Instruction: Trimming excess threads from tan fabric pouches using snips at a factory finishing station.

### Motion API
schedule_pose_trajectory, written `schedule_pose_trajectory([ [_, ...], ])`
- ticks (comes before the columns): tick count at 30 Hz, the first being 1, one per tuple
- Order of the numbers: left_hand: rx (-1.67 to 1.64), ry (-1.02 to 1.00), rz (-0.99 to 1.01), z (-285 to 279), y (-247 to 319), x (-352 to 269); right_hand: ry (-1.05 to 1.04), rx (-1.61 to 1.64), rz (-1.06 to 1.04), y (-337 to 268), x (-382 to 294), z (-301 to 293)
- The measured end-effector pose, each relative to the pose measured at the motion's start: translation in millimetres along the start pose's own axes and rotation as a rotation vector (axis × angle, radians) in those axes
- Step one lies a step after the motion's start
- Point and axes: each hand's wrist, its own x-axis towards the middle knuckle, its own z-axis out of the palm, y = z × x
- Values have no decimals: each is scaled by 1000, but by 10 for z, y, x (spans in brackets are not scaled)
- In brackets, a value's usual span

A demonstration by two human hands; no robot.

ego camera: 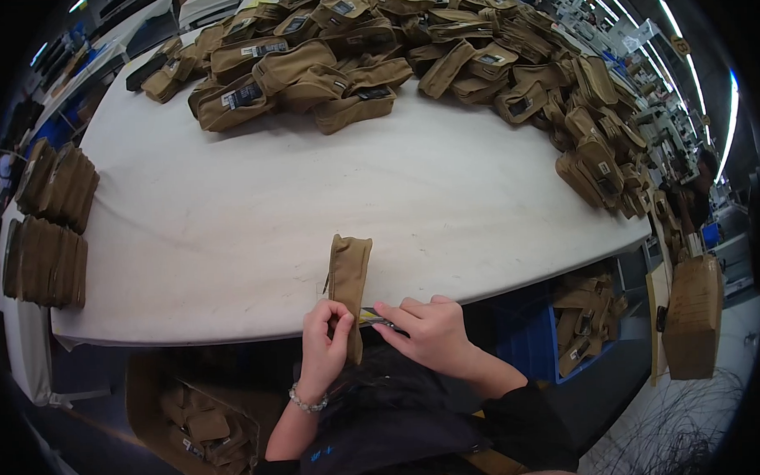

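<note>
A tan fabric pouch (349, 267) stands on its narrow side at the near edge of the white table, its lower end hanging over the edge. My left hand (327, 333) pinches it near that lower end, and a bracelet circles the wrist. In my right hand (430, 330) is a small metal tool (383, 321), which looks like thread snips. Its tip meets the right side of the pouch. My fingers hide most of the tool, so its exact kind is hard to tell.
The white-covered table (278, 197) carries a large heap of tan pouches (299, 71) along its back and right. Neat stacks of pouches (48, 261) stand at the left. Below are a cardboard box (141, 396) and a blue bin (528, 333), both holding pouches. A brown carton (690, 321) stands right.
</note>
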Motion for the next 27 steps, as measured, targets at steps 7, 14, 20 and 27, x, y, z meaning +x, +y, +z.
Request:
schedule_pose_trajectory([
  [7, 115, -10, 35, 71, 66, -8, -45, -74, -60, -16, 20, -3],
  [14, 182, -46, 47, 117, 64, -14, -110, -66, -59, 25, -12, 31],
  [20, 188, -1, 68, 124, 76, 3, -119, -17, -10, 60, -1, -74],
  [27, 221, -21, 65, 127, 82, 9, -168, 4, -11, 71, -4, -56],
])
